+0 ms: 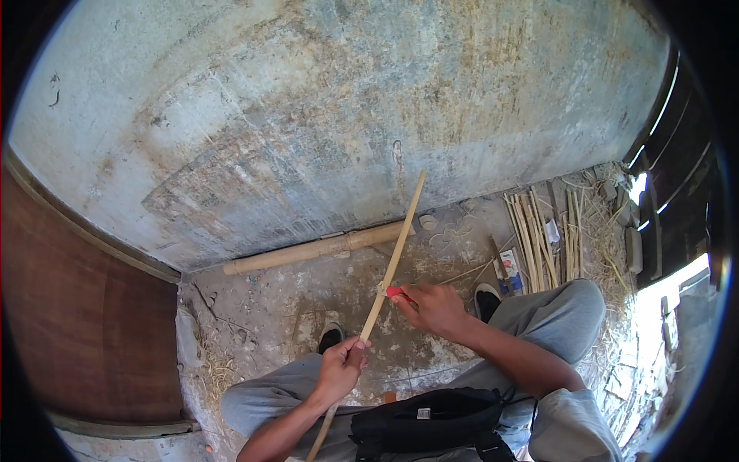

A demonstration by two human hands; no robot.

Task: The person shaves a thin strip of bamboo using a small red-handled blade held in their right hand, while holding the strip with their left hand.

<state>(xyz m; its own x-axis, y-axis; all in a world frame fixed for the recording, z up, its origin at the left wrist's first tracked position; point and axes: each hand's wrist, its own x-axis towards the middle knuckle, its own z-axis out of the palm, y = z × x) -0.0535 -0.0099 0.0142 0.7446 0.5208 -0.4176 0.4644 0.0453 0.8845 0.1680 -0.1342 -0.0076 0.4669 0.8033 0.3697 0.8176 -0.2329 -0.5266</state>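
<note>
A long, pale bamboo strip (398, 245) slants up and away in front of me, its lower end passing under my left forearm toward my lap. My left hand (341, 372) is closed round the strip at about mid-length, thumb on top. Farther along it, my right hand (433, 309) grips a small tool with a red handle (394, 292). The tool's short, light-coloured tip touches the strip; its exact kind is too small to make out, and the fingers hide most of the handle.
A thick bamboo pole (308, 254) lies along the foot of the stained wall (323, 123). Several split bamboo strips (531, 239) are heaped at right, beside a small blue-and-white box (509, 266). A black bag (431, 423) rests on my lap. A brown panel (92, 308) stands at left.
</note>
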